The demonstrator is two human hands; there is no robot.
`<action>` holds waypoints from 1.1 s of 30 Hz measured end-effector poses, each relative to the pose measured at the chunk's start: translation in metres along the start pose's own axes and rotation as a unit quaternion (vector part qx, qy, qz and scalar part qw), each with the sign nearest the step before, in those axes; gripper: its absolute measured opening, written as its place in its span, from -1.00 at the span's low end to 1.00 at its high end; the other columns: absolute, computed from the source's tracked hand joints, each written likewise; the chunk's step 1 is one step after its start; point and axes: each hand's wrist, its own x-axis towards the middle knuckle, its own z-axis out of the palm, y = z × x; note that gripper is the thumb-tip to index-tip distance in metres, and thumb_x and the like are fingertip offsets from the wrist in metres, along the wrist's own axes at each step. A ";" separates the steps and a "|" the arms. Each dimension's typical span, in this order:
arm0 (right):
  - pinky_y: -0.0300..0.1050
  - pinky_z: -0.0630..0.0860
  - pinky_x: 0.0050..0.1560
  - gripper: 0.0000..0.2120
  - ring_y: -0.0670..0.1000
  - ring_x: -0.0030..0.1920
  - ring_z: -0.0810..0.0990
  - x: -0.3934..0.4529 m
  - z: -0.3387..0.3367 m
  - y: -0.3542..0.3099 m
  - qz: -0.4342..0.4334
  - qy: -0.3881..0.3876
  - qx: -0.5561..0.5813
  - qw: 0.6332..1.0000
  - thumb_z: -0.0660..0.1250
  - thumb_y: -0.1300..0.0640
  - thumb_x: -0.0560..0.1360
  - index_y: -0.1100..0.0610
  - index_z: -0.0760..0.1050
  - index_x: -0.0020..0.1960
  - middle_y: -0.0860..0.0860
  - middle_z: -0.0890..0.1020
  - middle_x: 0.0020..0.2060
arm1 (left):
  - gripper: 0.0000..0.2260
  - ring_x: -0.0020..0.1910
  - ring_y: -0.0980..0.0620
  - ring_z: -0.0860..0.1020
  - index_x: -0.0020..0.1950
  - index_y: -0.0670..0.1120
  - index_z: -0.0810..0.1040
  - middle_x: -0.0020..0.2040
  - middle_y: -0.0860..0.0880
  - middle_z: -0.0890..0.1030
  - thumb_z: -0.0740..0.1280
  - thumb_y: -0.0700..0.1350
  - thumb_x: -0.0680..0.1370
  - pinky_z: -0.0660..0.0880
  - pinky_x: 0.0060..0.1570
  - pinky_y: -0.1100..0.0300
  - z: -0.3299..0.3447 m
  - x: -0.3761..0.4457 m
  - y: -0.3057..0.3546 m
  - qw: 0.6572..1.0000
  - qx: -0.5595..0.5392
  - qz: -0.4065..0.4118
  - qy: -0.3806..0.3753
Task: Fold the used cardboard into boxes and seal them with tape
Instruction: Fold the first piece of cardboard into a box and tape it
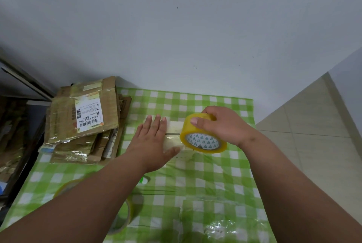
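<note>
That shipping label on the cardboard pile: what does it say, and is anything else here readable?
"507G P803 Y66": large print, seen upside down, on the white shipping label atop the flattened cardboard stack.
Barcodes and small print on that label: too small to read.
Tape roll in the right hand: its core shows only a triangle pattern, no words.

a plain pale grey-white wall (176,27) fills the upper half. a surface covered by a green and white checked cloth (215,174) stands against it. beige floor tiles (313,125) lie to the right. soft, even light.
</note>
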 end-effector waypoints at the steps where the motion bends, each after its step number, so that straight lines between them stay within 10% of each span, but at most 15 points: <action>1: 0.04 0.56 -0.03 -0.62 0.09 -0.05 0.65 -0.001 -0.002 0.004 0.010 0.000 0.036 0.999 0.37 -0.19 0.49 0.14 0.58 0.01 0.08 0.66 -0.07 | -0.13 0.54 -0.07 -0.39 0.56 -0.06 -0.38 0.53 -0.01 -0.41 -0.07 0.44 0.51 -0.28 0.51 0.00 0.002 0.000 0.000 1.000 0.015 -0.003 0.003; 8: 0.29 0.37 0.37 -0.03 0.21 0.15 0.58 -0.010 0.000 0.044 0.069 -0.057 0.337 0.937 0.56 -0.21 0.14 0.47 0.41 0.25 0.39 0.53 0.18 | -0.03 0.53 -0.07 -0.40 0.52 -0.04 -0.46 0.49 -0.02 -0.47 -0.12 0.51 0.37 -0.31 0.50 -0.02 0.007 -0.002 0.001 0.999 0.038 -0.004 0.022; 12: 0.13 0.37 0.42 -0.15 0.15 0.30 0.50 -0.005 -0.004 0.047 0.090 -0.027 0.353 0.931 0.53 -0.08 0.16 0.25 0.42 0.36 0.13 0.54 0.26 | -0.09 0.53 -0.05 -0.40 0.50 -0.05 -0.47 0.57 -0.04 -0.39 -0.01 0.44 0.50 -0.30 0.51 0.00 0.008 -0.001 0.000 0.998 0.052 -0.007 0.029; 16: 0.11 0.44 0.34 -0.51 0.10 0.20 0.56 0.001 -0.015 0.067 0.081 0.009 0.336 0.939 0.62 -0.06 0.13 0.05 0.55 -0.01 0.04 0.62 0.10 | -0.12 0.53 -0.04 -0.39 0.45 -0.02 -0.51 0.58 -0.03 -0.37 -0.05 0.45 0.48 -0.30 0.51 0.01 0.009 -0.001 -0.001 0.998 0.055 -0.005 0.035; 25: -0.08 0.37 -0.07 -0.79 0.01 -0.14 0.50 0.000 -0.035 0.100 0.052 -0.033 0.175 0.983 0.37 -0.06 0.28 0.07 0.54 -0.23 -0.06 0.54 -0.27 | -0.17 0.47 0.02 -0.46 0.44 0.19 -0.50 0.54 0.01 -0.41 -0.29 0.49 0.28 -0.32 0.50 0.01 0.008 -0.002 0.000 0.998 0.060 -0.002 0.031; 33: 0.02 0.46 0.11 -0.79 0.06 0.04 0.55 0.023 -0.003 0.092 0.027 -0.088 -0.026 0.995 0.26 -0.05 0.61 0.09 0.52 0.05 0.00 0.57 -0.05 | -0.30 0.52 -0.06 -0.40 0.39 0.32 -0.51 0.58 -0.07 -0.37 -0.10 0.44 0.47 -0.30 0.49 0.00 0.008 -0.003 0.002 0.996 0.082 -0.003 0.027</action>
